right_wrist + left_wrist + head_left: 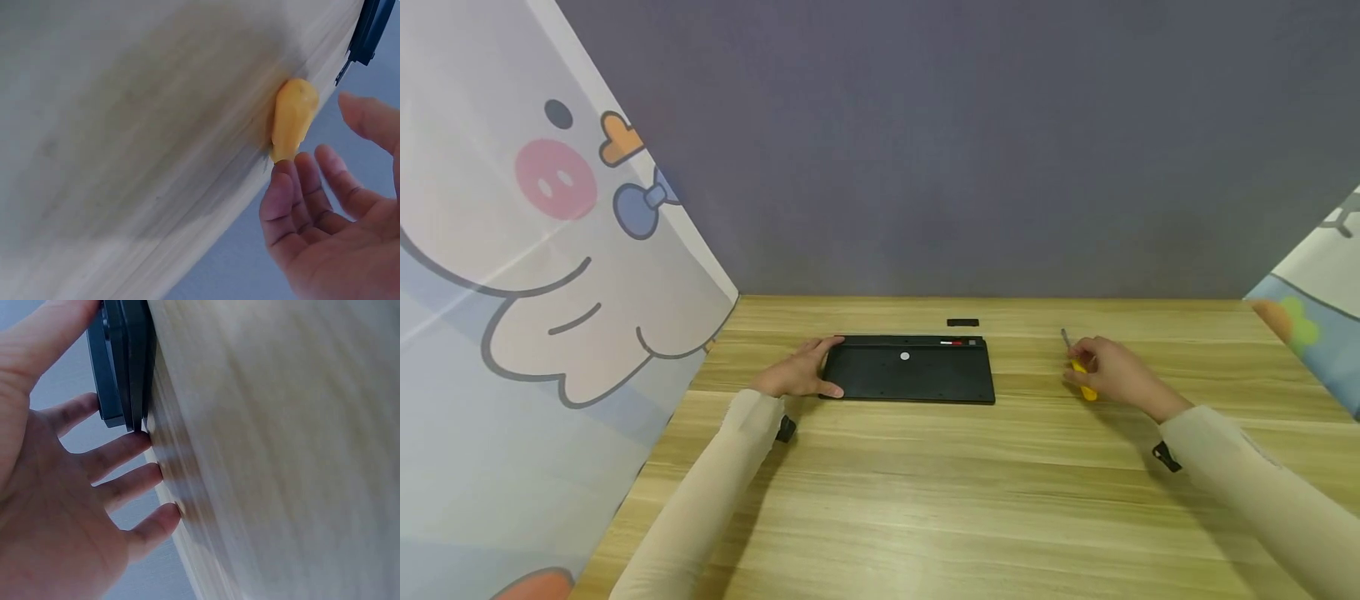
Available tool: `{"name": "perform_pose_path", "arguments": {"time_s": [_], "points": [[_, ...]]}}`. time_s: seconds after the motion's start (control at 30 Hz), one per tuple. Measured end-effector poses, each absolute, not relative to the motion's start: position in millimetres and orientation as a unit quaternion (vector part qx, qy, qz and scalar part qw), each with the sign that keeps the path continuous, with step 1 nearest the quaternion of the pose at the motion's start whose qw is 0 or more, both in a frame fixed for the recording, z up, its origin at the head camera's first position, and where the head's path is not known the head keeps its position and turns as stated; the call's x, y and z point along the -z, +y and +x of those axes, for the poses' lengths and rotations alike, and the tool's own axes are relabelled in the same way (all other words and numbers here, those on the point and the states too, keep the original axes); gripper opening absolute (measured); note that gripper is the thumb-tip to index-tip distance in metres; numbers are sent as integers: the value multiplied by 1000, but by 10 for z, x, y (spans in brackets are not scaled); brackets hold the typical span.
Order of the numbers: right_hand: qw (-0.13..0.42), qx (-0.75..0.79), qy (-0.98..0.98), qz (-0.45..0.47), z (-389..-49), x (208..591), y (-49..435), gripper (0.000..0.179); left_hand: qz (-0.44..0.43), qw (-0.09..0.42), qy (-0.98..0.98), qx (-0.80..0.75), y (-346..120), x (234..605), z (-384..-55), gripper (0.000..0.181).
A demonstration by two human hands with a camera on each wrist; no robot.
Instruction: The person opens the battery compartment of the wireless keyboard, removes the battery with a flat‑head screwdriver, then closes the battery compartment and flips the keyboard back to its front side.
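A flat black keyboard (868, 375) lies underside up, with a round white sticker and an uncovered slot along its far edge. In that slot sits a red and white battery (952, 342). My left hand (801, 371) spans the keyboard's left end, thumb at the near edge, spread fingers at the far corner; in the left wrist view, the lower fingertips touch the tabletop. A yellow-handled screwdriver (1087, 392) lies to the right, its metal tip pointing away. Over it is my right hand (1108, 373), fingers loosely bent at the handle (294, 115), thumb apart from it.
Just beyond the keyboard lies a small black cover (962, 322). The wooden table (880, 500) ends at a grey wall panel (955, 150). A cartoon-printed panel (550, 333) stands on the left, another on the right.
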State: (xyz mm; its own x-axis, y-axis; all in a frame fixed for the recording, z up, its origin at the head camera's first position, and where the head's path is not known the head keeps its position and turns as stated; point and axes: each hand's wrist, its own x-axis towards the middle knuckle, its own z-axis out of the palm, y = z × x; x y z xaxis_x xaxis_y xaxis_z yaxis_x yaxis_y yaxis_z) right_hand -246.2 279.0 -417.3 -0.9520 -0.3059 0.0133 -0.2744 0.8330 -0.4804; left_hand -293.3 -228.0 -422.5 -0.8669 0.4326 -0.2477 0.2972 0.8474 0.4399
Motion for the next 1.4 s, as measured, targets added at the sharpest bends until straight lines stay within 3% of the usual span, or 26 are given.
{"name": "perform_pose_path", "arguments": {"time_s": [0.2, 0.37, 0.6, 0.93, 1.07, 1.23, 1.4], "points": [[50, 239, 959, -146, -2361, 4205, 2807, 57, 193, 171, 945, -203, -2294, 4246, -2933, 103], [66, 236, 961, -130, -2318, 4237, 2820, 59, 192, 171, 945, -201, -2288, 4244, -2932, 102], [71, 235, 963, -111, -2291, 4240, 2816, 55, 192, 173, 945, -201, -2281, 4238, -2927, 102], [22, 247, 963, -109, -2284, 4224, 2779, 43, 191, 175, 945, -199, -2267, 4225, -2916, 101], [-28, 272, 954, -124, -2291, 4204, 2749, 36, 191, 174, 945, -200, -2269, 4223, -2916, 101], [-158, 292, 930, -159, -2296, 4196, 2651, 23, 190, 175, 945, -201, -2271, 4213, -2920, 101], [-255, 319, 892, -194, -2315, 4164, 2528, 24, 190, 176, 946, -197, -2271, 4207, -2923, 101]]}}
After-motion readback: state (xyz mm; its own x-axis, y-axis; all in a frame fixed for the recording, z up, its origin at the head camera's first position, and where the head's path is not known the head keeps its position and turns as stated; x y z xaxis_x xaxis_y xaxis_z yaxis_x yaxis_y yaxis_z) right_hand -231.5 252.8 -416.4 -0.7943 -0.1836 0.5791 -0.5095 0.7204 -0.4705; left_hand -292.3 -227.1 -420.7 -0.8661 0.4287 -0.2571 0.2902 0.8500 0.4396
